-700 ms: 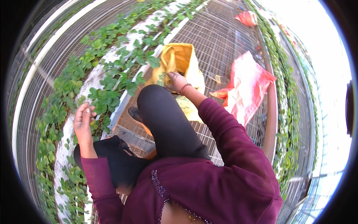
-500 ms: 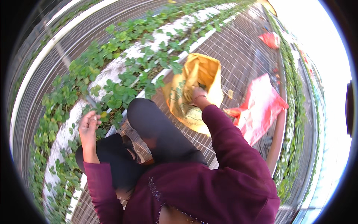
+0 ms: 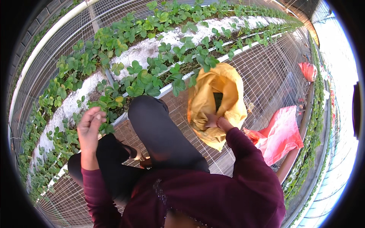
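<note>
My right hand (image 3: 212, 121) grips the inner fold of a yellow sack (image 3: 234, 89), just below its mouth. The sack stands gaping on the wire mesh, and something dark shows inside it. On the other side, my left hand (image 3: 90, 124) is raised above my bent knee, fingers curled in and thumb against them. Nothing shows in it. Close by that hand grow leafy green plants (image 3: 144, 79), low and in rows along a white-topped bed (image 3: 140, 53).
A pink-red plastic bag (image 3: 279, 133) lies right of the sack, beside a brown rail (image 3: 288, 165). Farther off is a smaller red bag (image 3: 308, 71). Wire mesh (image 3: 262, 64) covers the ground between the beds. A second plant row (image 3: 310, 140) runs along the right.
The view has shifted, so the sack sits farther right in it. My right hand has gone from inside the sack's mouth to its near fold. My left hand stays raised, fingers curled.
</note>
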The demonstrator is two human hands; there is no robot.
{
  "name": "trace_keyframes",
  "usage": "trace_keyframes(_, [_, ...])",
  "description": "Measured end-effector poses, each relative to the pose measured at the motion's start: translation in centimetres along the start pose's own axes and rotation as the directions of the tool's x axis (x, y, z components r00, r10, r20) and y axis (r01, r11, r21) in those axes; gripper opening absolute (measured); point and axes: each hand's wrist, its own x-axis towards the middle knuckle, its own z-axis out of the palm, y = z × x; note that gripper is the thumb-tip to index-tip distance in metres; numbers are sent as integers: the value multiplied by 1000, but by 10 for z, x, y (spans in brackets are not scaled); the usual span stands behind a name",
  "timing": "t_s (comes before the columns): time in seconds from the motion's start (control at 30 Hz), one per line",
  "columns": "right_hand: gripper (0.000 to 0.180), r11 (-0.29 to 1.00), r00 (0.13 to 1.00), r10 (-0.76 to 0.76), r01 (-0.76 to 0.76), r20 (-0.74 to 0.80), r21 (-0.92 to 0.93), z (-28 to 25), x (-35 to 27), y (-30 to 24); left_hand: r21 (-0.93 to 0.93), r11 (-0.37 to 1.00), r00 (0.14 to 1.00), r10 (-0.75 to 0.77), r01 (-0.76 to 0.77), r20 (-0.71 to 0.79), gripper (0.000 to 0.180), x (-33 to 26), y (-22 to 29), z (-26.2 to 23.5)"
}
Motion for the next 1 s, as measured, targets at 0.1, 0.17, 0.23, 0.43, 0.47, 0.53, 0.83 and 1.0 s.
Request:
trace_keyframes(0.1, [80,988,991,129,-125,36,-93,-17,-36,-53,28,1000,998,12,-14,66,25,3,-16,18])
trace_keyframes(0.17, [86,989,996,76,-82,-53,-126,-21,-55,-43,76,997,991,-10,0,132,24,16,-18,39])
trace_keyframes(0.23, [82,974,986,6,-43,-167,-223,-41,-70,-76,78,997,995,16,-24,101,22,26,-47,39])
trace_keyframes(0.43, [20,827,713,-366,544,-598,142,-105,-47,-207,-81,995,976,-65,49,-210,22,45,-106,36])
trace_keyframes(0.47, [18,765,674,-455,630,-582,131,-113,-29,-238,-61,998,978,-39,27,-207,23,48,-112,41])
trace_keyframes(0.53, [17,610,619,-588,762,-521,216,-121,10,-304,157,983,990,112,-97,-89,27,55,-121,59])
trace_keyframes(0.83, [24,481,684,-617,719,389,-501,-62,150,-401,456,885,994,111,-98,-2,22,9,-131,108])
trace_keyframes(1.0, [19,869,871,-468,423,150,257,-81,152,-331,527,840,961,28,126,-275,15,27,-141,66])
